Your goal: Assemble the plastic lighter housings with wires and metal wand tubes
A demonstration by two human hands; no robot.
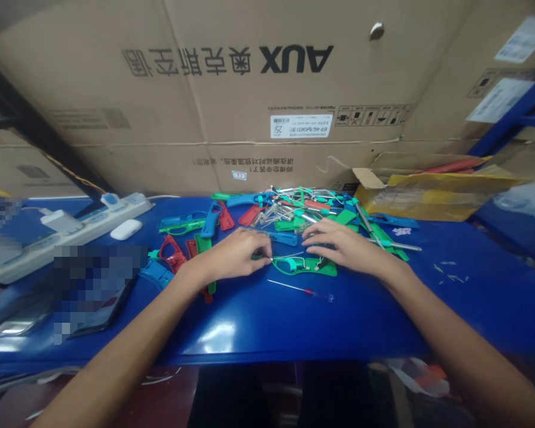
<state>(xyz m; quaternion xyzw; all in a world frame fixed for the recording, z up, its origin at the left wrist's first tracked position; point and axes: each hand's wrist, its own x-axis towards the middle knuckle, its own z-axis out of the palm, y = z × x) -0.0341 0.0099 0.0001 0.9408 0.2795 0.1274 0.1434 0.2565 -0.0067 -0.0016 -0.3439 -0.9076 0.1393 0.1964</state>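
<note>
Both my hands rest on a blue table [258,321] over a green plastic piece [301,266] that carries a thin metal wire. My left hand [234,255] is curled, its fingertips pinched on the left end of this green piece. My right hand [343,245] lies over the right end, fingers bent down and touching it. A loose thin metal pin with a red tip [299,289] lies just in front of the green piece. Behind my hands sits a pile of green, blue and red plastic pieces and metal pins [294,211].
A white power strip [71,229] and a small white oval case [125,229] lie at the left. A dark phone [89,291] lies near the front left. A yellow bag in an open carton [437,193] stands at the right. Big cardboard boxes [249,89] wall the back.
</note>
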